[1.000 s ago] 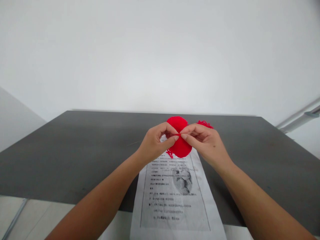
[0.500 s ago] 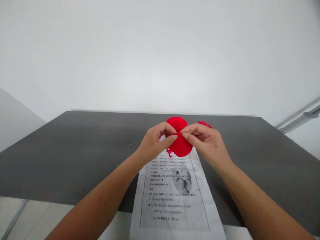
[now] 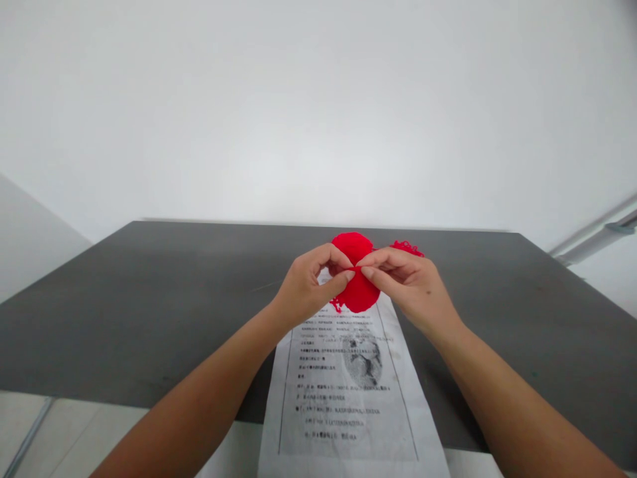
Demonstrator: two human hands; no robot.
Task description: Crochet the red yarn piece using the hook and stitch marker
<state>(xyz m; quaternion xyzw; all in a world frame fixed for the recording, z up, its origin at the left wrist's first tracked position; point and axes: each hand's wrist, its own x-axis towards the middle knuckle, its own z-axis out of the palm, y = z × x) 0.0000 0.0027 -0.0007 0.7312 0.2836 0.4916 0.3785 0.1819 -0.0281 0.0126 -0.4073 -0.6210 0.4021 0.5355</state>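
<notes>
A bright red crochet piece (image 3: 359,295) shows as two rounded lobes, one above and one below my fingertips. Its narrow middle is pinched between thumb and forefinger of my left hand (image 3: 318,272). Right beside that, my right hand (image 3: 408,275) pinches the same middle, the fingertips of both hands nearly touching. Curly red yarn (image 3: 336,305) hangs at the lower left of the piece. More crinkled red yarn (image 3: 408,248) lies behind my right hand, partly covered by it. My fingers hide the exact fold at the pinch.
Under my hands a printed paper sheet (image 3: 328,411) with text and a grey picture hangs over the near edge of the dark grey table (image 3: 174,299). A white wall (image 3: 318,119) rises behind the table. A grey metal pole (image 3: 592,242) stands at the right.
Both hands keep their pinch on the red crochet piece, with only tiny finger shifts. The lower lobe has moved slightly left, and a little more yarn shows behind my right hand.
</notes>
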